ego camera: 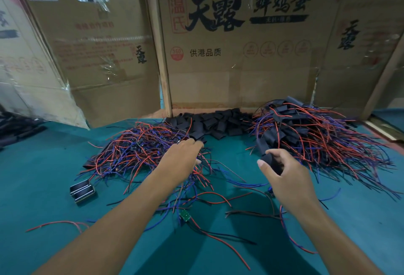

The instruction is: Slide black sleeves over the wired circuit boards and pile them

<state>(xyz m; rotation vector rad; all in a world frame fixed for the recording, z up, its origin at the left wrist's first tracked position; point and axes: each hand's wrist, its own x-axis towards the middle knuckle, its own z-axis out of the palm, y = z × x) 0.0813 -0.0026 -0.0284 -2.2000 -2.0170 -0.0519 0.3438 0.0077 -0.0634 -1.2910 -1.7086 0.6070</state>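
Pinching a black sleeve, right hand fingers curl.

Lighting is moderate, a bit dim, w/ a cool teal cast over everything. Light seems to come from above and behind the person: dark, soft-edged shadows of the arms fall forward on the green surface, heaviest btwn the forearms near the bottom edge. Glare shows on clear tape and plastic film over the cardboard boxes, esp. upper left, where a bright white patch blows out. Wide-angle distortion is strong: box edges and wooden posts bow outward toward the frame sides. Corners are smeared and soft; left edge is blurry. Centre is fairly sharp, wires in the piles resolve individually. Right hand shows slight motion blur.
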